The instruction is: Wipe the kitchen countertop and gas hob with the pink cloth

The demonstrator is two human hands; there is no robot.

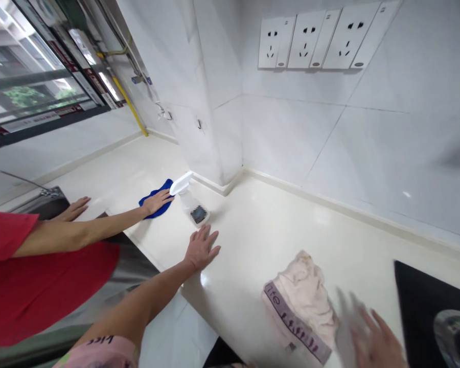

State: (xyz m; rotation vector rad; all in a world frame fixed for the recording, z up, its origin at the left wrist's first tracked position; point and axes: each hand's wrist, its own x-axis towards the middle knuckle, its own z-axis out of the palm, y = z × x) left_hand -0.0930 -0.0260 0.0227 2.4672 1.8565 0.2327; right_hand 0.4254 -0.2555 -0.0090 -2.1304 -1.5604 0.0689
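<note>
My left hand (202, 248) is over the pale countertop with its fingers spread and nothing in them. Just beyond its fingertips stands a clear spray bottle (187, 202) with a white trigger head; part of its body is pixelated. My right hand (377, 337), smeared by motion at the lower right, has its fingers apart and looks empty. Beside it lies a crumpled pale pink cloth (301, 301) with a printed mauve band, apparently a garment. Whether my right fingers touch the cloth is unclear.
At left, a co-worker in a red top presses a hand (157, 202) on a blue cloth (148, 199). A black cooktop (414, 291) sits at the right, a sink (48, 204) at far left. Tiled wall with sockets (306, 41) rises behind the countertop (249, 220).
</note>
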